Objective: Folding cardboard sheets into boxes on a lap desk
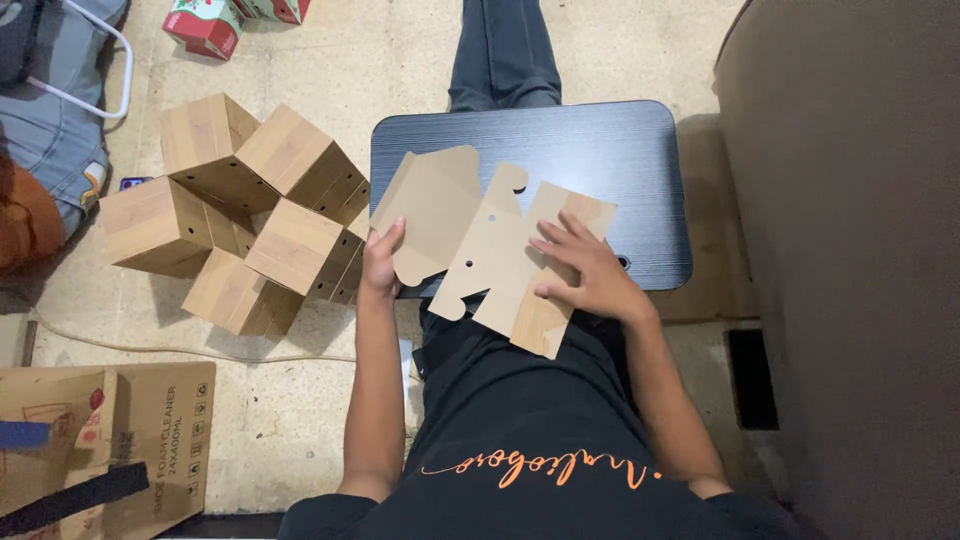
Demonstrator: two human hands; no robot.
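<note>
We judge the flat card blank (490,250) light and bendy: left hand (382,262) pinches its edge, right hand (590,270) presses flat, fingers spread, probably not gripping.

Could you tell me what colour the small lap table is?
Black lap table, seen in the head view.

left hand (382,262): fingers curled, thumb up (pinching) | right hand (588,270): flat, fingers spread, palm down

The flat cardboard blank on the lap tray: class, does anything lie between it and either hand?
Nothing visible does. The left hand grips the flat cardboard blank at its left edge, and the right hand lies flat on top of it, over the black tray.
</note>
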